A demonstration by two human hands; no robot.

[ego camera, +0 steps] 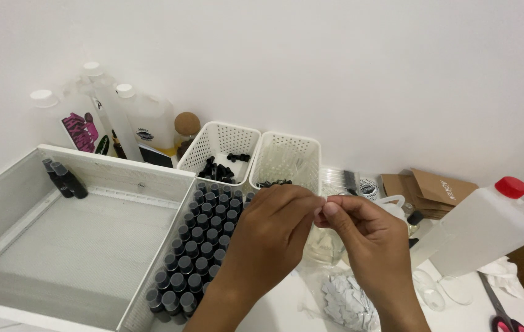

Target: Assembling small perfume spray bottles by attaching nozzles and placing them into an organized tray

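Note:
My left hand [274,233] and my right hand [363,237] meet at their fingertips over the white table, pinching something small and pale between them; what it is I cannot tell. Just left of my left hand stand several rows of small dark bottles [197,246] with grey caps, in the narrow section of a white tray [151,270]. Below my right hand lies a heap of small white paper pieces [348,304]. A clear glass vessel [323,246] sits under my fingers.
Two white perforated baskets [222,132] [289,144] stand behind, one with black caps. Large white bottles [145,120] line the wall at the left. A red-capped white jug [489,224] lies at the right, near brown paper bags [434,190] and scissors [501,316].

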